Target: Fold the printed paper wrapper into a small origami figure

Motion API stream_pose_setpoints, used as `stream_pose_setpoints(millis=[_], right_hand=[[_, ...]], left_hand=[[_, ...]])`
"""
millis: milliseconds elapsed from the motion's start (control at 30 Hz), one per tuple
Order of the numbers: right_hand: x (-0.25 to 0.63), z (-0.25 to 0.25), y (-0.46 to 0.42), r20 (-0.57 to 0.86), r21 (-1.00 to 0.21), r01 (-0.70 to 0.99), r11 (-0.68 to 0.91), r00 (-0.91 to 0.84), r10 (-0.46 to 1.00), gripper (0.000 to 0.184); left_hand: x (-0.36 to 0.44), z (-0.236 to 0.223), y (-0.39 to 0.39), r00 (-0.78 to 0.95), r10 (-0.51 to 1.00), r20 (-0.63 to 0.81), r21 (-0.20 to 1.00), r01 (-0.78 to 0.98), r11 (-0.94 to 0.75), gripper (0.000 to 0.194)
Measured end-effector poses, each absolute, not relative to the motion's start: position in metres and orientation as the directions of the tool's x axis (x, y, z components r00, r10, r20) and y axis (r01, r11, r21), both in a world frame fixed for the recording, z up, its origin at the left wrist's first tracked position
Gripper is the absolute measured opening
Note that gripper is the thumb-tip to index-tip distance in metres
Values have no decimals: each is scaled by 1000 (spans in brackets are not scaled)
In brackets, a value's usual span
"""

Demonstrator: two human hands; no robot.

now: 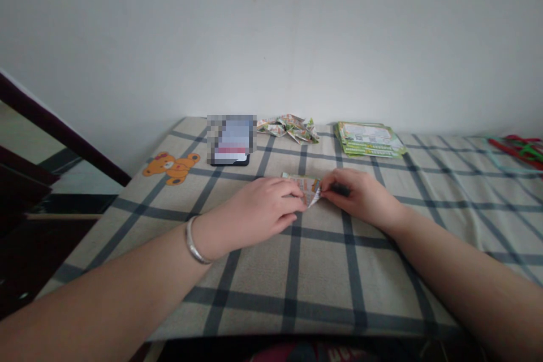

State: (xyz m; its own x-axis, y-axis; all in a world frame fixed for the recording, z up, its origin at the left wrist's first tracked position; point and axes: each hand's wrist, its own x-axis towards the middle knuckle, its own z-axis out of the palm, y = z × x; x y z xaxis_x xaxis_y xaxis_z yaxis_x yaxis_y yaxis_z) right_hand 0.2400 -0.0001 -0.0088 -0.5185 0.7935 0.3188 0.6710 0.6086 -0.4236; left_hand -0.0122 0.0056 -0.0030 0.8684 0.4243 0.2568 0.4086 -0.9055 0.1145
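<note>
A small sheet of printed paper (306,185) lies on the checked tablecloth in front of me, its right corner folded up and over. My right hand (358,195) pinches that corner between thumb and forefinger. Across the left part of the sheet rests my left hand (267,206), palm down with its fingers stretched out, pressing the paper to the cloth and covering some of it. Behind the sheet is a loose pile of folded paper pieces (291,127) in the same kind of print. Right of that pile sits a stack of green printed sheets (368,139).
A phone (231,144), partly blurred out, lies at the back left near a teddy bear picture (172,168). Red and green items (520,150) are at the far right. The wall (288,39) rises behind the tablecloth (254,283). Dark furniture stands at left.
</note>
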Motion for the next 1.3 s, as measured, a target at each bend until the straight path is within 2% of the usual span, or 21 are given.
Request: stream_pose_setpoints(millis=[133, 267, 400, 533, 633, 800, 1067, 1300], right_hand=[[243, -5, 0, 301, -344, 691, 636, -560, 772, 3], [241, -6, 0, 322, -288, 711, 641, -559, 764, 3], [237, -7, 1, 374, -250, 669, 700, -600, 707, 12], [238, -8, 3, 403, -326, 575, 750, -633, 661, 21], [239, -8, 3, 411, -365, 550, 751, -629, 660, 22], [236, -10, 2, 392, -325, 652, 685, -566, 725, 12], [227, -13, 8, 324, -444, 715, 540, -434, 841, 8], [224, -15, 11, 348, -409, 715, 567, -452, 821, 8]], left_hand=[[-13, -4, 5, 870, 405, 280, 35, 413, -910, 24], [-12, -4, 5, 864, 429, 262, 59, 430, -901, 24], [-10, -1, 5, 867, 425, 260, 79, 420, -904, 21], [-11, -1, 4, 874, 407, 266, 56, 408, -911, 22], [-11, -2, 5, 872, 410, 266, 47, 413, -909, 22], [-12, 0, 4, 869, 432, 240, 60, 431, -900, 20], [-10, 0, 4, 867, 431, 250, 81, 425, -901, 19], [-9, 0, 3, 859, 441, 259, 111, 427, -897, 16]])
